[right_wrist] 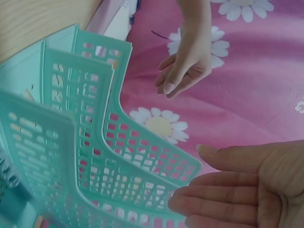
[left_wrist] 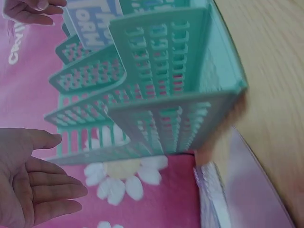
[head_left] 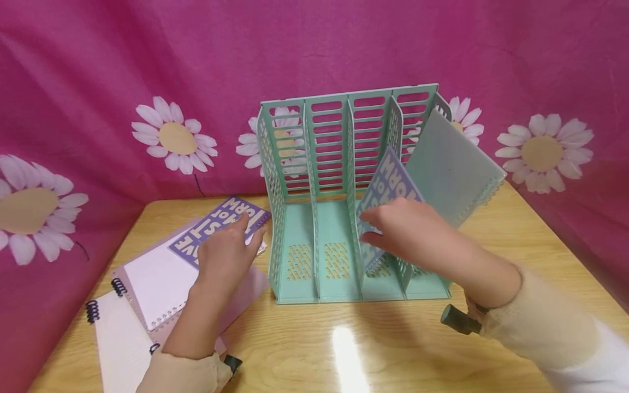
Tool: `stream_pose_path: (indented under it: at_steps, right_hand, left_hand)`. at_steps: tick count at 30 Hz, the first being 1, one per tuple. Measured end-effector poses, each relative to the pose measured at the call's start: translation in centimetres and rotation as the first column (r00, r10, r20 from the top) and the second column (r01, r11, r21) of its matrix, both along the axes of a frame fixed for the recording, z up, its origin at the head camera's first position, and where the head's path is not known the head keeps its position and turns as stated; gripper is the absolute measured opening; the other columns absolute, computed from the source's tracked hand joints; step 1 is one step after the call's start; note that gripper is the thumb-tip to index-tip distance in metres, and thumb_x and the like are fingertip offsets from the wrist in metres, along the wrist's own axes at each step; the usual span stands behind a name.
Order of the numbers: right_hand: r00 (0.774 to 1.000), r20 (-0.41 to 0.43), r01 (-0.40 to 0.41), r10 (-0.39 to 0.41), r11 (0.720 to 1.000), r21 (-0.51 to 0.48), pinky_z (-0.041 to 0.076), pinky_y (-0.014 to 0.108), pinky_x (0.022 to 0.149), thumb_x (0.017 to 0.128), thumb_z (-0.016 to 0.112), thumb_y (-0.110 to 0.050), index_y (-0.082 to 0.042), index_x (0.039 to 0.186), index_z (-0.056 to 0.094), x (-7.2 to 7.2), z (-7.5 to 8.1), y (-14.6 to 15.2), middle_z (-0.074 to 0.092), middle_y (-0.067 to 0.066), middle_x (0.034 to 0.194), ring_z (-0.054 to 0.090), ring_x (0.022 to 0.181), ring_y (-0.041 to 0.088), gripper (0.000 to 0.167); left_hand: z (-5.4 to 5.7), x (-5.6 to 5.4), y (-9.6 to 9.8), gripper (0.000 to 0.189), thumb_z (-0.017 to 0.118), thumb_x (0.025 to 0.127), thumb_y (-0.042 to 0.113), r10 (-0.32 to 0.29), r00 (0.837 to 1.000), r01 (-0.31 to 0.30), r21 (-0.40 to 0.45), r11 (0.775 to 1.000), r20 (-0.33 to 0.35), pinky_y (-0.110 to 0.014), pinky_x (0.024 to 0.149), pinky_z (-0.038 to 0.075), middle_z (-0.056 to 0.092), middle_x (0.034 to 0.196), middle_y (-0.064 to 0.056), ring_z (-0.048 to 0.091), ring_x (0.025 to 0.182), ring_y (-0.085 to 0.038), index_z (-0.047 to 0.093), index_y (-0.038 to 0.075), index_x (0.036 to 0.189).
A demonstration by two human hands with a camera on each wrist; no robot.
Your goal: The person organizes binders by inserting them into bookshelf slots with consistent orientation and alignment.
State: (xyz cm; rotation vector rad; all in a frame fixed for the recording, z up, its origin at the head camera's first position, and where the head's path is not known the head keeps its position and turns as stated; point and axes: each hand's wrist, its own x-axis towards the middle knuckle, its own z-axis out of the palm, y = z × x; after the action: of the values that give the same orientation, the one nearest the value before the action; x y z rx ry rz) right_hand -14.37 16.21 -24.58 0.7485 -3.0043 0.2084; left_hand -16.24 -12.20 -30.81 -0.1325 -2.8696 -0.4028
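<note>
A mint-green file rack with several upright compartments stands on the table. In its third compartment from the left leans a purple spiral notebook with white lettering. My right hand is in front of that notebook in the head view; its fingers look straight in the right wrist view, and nothing is in its grasp. A pale grey-green spiral notebook tilts in the rightmost compartment, its coil outward. My left hand hovers over a second purple lettered notebook on the pile, fingers relaxed and holding nothing.
Under the second purple notebook lie a white spiral notebook and a lilac one. A cream notebook with black coils sits nearer me at the left. A pink daisy-printed cloth hangs behind the wooden table.
</note>
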Motion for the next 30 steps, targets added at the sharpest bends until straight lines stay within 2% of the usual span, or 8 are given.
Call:
stream_pose_path:
  at_steps: [4,9,14,18,22,24,28,30]
  right_hand:
    - [1.0,0.017,-0.021,0.021,1.0,-0.001,0.06,0.034,0.064,0.094,0.077,-0.024,-0.012,0.107,0.077,-0.2,0.2,-1.2,0.079,0.005,0.09,0.074,0.077,0.02,0.017]
    - [0.996,0.08,-0.034,0.032,0.999,0.023,0.062,0.035,0.072,0.096,0.074,-0.024,-0.011,0.117,0.076,-0.5,0.0,-3.1,0.08,0.006,0.108,0.076,0.092,0.024,0.024]
    - [0.993,0.108,-0.06,0.055,0.998,0.037,0.058,0.031,0.064,0.097,0.074,-0.023,-0.011,0.11,0.076,-0.9,-0.2,-4.9,0.079,0.003,0.096,0.073,0.083,0.019,0.018]
    - [0.991,0.108,-0.085,0.082,0.996,0.023,0.055,0.028,0.06,0.097,0.074,-0.025,-0.011,0.106,0.076,-1.3,-0.1,-6.6,0.077,0.001,0.089,0.069,0.076,0.015,0.017]
    - [0.99,0.112,-0.09,0.09,0.996,-0.007,0.045,0.025,0.056,0.097,0.073,-0.026,-0.012,0.094,0.073,-2.0,0.0,-8.1,0.063,-0.003,0.072,0.055,0.066,0.012,0.015]
    - [0.989,0.114,-0.095,0.096,0.995,-0.015,0.044,0.026,0.055,0.098,0.073,-0.027,-0.012,0.093,0.072,-2.5,-0.2,-9.0,0.062,-0.002,0.072,0.054,0.068,0.013,0.016]
    - [0.986,0.138,-0.086,0.089,0.996,-0.032,0.058,0.033,0.068,0.099,0.072,-0.027,-0.012,0.111,0.077,-4.0,-0.6,-11.1,0.078,0.002,0.1,0.071,0.091,0.018,0.02]
    - [0.984,0.159,-0.079,0.085,0.996,-0.044,0.06,0.035,0.078,0.099,0.071,-0.027,-0.012,0.12,0.076,-4.7,-0.9,-12.3,0.079,0.002,0.114,0.072,0.105,0.019,0.026]
  left_hand:
    - [-0.5,-0.4,-1.0,0.054,0.058,0.104,0.036,0.007,0.998,-0.008,0.008,1.0,0.061,-0.058,0.066,0.056,0.068,0.126,-0.03,0.07,0.095,-0.05,0.057,0.003,0.146]
    - [-1.1,-0.5,-2.3,0.056,0.058,0.104,0.037,0.005,0.988,-0.009,0.024,1.0,0.157,-0.06,0.077,0.057,0.064,0.136,-0.029,0.066,0.111,-0.052,0.055,0.002,0.148]
    - [-1.9,-0.3,-3.9,0.058,0.056,0.104,0.037,0.025,0.974,-0.032,0.027,0.999,0.226,-0.066,0.089,0.054,0.06,0.141,-0.029,0.061,0.123,-0.055,0.051,0.002,0.15]
    - [-2.4,0.0,-5.3,0.058,0.055,0.104,0.037,0.049,0.965,-0.056,0.02,0.998,0.257,-0.068,0.089,0.052,0.058,0.142,-0.032,0.058,0.126,-0.057,0.05,0.002,0.151]
    - [-2.7,-0.3,-6.1,0.057,0.055,0.104,0.035,0.047,0.964,-0.052,0.015,0.999,0.26,-0.068,0.089,0.052,0.058,0.141,-0.033,0.057,0.127,-0.057,0.053,-0.001,0.147]
    - [-2.9,-0.5,-6.5,0.055,0.056,0.103,0.034,0.046,0.964,-0.052,0.016,0.999,0.263,-0.068,0.088,0.053,0.059,0.14,-0.033,0.057,0.126,-0.057,0.056,-0.002,0.145]
    - [-3.5,-0.7,-7.3,0.054,0.056,0.104,0.032,0.054,0.958,-0.063,0.024,0.998,0.28,-0.068,0.089,0.053,0.059,0.14,-0.032,0.058,0.126,-0.056,0.057,-0.005,0.142]
    - [-3.9,-0.7,-7.7,0.054,0.055,0.104,0.032,0.066,0.952,-0.078,0.027,0.997,0.298,-0.067,0.091,0.053,0.058,0.141,-0.032,0.057,0.127,-0.057,0.056,-0.005,0.143]
